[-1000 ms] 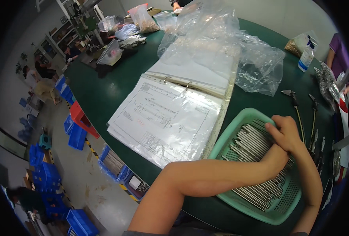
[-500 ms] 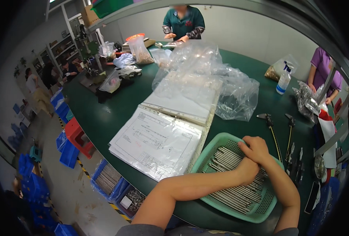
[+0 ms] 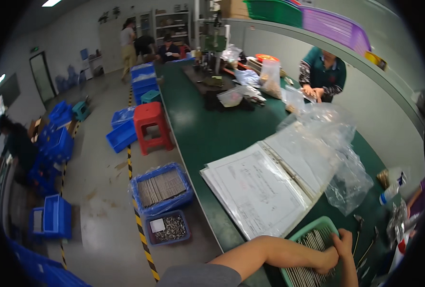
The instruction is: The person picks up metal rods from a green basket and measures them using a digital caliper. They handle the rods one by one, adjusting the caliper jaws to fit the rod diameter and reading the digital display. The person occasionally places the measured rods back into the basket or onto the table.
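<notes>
A light green plastic basket [image 3: 325,220] at the lower right holds many thin metal rods [image 3: 314,240] lying side by side. My left forearm reaches across the basket, and my left hand [image 3: 328,260] is curled closed above the rods. My right hand [image 3: 344,243] is bent closed over the basket's right side, against my left hand. What the fingers of either hand hold, if anything, is hidden. Left of the basket lies an open ring binder [image 3: 258,191] with drawing sheets in clear sleeves.
Clear plastic bags [image 3: 346,177] lie beyond the binder. Calipers [image 3: 358,229] and a spray bottle [image 3: 390,192] are at the right. A red stool [image 3: 151,125] and blue bins [image 3: 188,189] of metal parts stand left of the green table [image 3: 193,129]. Co-workers are farther off.
The view has swung to the left, so the basket and hands now sit lower and farther right, with more floor showing. My hands remain together over the basket.
</notes>
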Tool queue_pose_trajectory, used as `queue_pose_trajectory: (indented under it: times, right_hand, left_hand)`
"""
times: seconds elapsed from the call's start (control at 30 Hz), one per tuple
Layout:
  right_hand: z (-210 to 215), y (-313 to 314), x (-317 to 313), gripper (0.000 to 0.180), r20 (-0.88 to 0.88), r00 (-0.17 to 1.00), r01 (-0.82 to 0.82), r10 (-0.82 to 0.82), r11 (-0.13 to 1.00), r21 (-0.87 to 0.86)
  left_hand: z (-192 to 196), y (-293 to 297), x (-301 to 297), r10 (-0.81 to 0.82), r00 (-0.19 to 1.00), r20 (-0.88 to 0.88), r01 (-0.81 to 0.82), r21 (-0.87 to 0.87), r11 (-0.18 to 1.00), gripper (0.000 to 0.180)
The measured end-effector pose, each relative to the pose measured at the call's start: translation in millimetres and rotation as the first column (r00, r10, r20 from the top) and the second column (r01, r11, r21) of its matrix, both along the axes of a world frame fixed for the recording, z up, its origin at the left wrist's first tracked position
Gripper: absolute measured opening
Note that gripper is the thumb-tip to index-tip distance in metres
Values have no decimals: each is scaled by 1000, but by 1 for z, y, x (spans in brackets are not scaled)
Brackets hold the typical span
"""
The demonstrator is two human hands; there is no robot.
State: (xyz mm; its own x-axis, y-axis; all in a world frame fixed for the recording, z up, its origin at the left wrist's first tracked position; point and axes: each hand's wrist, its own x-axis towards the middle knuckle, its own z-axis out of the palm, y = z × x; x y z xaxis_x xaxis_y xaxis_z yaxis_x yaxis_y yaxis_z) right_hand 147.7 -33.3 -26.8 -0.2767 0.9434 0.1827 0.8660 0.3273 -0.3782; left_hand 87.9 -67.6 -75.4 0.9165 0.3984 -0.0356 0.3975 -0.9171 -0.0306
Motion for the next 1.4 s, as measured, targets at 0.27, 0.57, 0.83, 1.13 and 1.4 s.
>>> queue_pose_trajectory:
  times: [0.27, 0.57, 0.83, 1.13, 1.4]
  right_hand:
    - [12, -2, -3, 38, 50, 999, 25, -22, 998, -65]
    - [6, -24, -14, 27, 1, 950, 291, -313, 887, 359]
    - [20, -142, 72, 23, -338, 738, 663, -584, 721, 201]
    - [-29, -195, 196, 40, -96, 448, 886, -889, 426, 185]
    - [-39, -191, 196, 43, -155, 460, 865, -874, 402, 301]
  left_hand:
    - [23, -6, -14, -93, 995, -35, 94, 25, 995, 26]
    - [29, -4, -43, -199, 810, 551, 145, 141, 979, 41]
    - [45, 2, -48, 3, 937, 350, 59, -166, 984, 27]
    - [52, 4, -32, 84, 916, 393, 21, -255, 967, 15]
    - [46, 10, -25, 62, 861, 504, 19, -153, 988, 13]
